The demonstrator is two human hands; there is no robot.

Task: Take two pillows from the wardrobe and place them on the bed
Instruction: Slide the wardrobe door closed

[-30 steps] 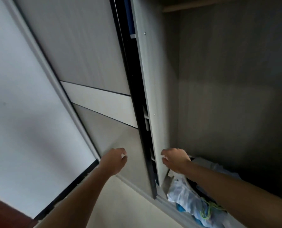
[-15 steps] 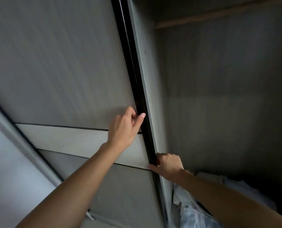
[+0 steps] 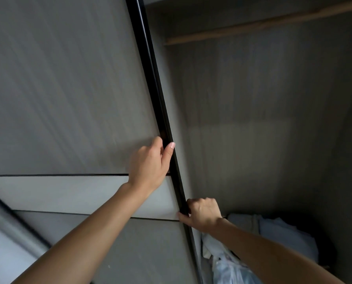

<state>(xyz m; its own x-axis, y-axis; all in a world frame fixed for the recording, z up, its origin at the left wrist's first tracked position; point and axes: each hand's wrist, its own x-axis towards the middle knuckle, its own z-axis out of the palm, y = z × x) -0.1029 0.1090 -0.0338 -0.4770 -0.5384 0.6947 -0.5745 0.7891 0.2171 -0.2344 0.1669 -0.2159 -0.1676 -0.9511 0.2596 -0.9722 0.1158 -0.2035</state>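
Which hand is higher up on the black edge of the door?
The left hand is higher on the door's black edge. The right hand grips the same edge lower down, near the heaped clothes.

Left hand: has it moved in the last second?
Yes. The left hand rose from below the sliding door's pale horizontal band to above it, and now grips the door's black edge.

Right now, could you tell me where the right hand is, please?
The right hand is low and right of centre, gripping the door's black edge, below the left hand and above the pale bedding.
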